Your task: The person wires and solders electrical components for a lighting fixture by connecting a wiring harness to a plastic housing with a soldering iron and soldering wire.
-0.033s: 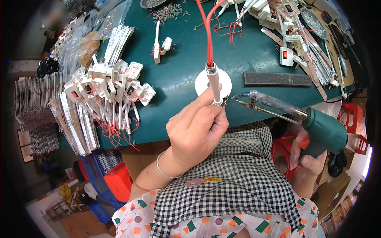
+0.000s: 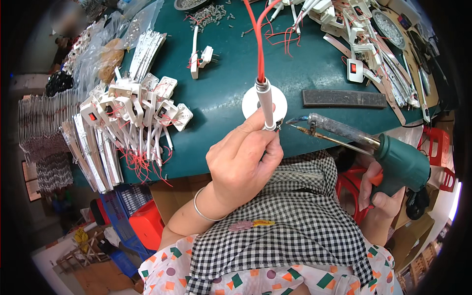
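My left hand (image 2: 246, 160) is closed around the lower end of a slim white tube (image 2: 266, 105). A threaded metal piece shows at the tube's top, where red wires (image 2: 259, 54) come out and run upward. Behind the tube lies a white round disc (image 2: 249, 104), and a small dark metal part shows by my fingertips. In my right hand (image 2: 381, 194), fingers wrapped round the handle, is a green soldering gun (image 2: 403, 162) with an orange trigger. Its tip and a thin metal tube point left, a short gap from the small metal part.
Piled at left on the green table (image 2: 216, 147) are white switch housings (image 2: 135, 101) with red wires. Another pile of switch parts (image 2: 355, 69) lies at right. A dark grey bar (image 2: 344, 98) sits beyond the soldering gun. Screws (image 2: 209, 15) and a plug (image 2: 206, 56) lie farther back.
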`<action>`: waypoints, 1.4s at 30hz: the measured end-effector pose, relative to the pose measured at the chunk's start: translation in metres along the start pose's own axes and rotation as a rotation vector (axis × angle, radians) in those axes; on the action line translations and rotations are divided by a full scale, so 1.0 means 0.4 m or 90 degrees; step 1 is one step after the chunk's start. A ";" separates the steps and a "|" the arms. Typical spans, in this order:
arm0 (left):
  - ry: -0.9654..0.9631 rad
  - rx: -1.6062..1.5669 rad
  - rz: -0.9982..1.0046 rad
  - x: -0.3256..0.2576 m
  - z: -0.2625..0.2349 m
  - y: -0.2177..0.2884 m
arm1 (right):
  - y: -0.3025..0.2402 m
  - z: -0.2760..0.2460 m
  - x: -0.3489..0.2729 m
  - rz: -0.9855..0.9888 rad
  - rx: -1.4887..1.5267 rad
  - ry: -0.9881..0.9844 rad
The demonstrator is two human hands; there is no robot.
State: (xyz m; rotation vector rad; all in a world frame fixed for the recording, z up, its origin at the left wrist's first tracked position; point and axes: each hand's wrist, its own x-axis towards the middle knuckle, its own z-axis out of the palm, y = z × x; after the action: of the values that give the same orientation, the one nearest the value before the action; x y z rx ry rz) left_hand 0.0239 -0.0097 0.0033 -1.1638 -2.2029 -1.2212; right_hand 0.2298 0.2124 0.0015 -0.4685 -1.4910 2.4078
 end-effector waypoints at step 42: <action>0.003 0.011 0.005 0.004 0.000 0.004 | 0.012 0.021 0.025 -0.024 -0.020 -0.051</action>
State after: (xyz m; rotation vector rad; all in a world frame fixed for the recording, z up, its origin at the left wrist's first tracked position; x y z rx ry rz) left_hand 0.0244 -0.0085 0.0052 -1.1599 -2.1988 -1.1978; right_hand 0.2170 0.2074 -0.0004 -0.3507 -1.5589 2.4033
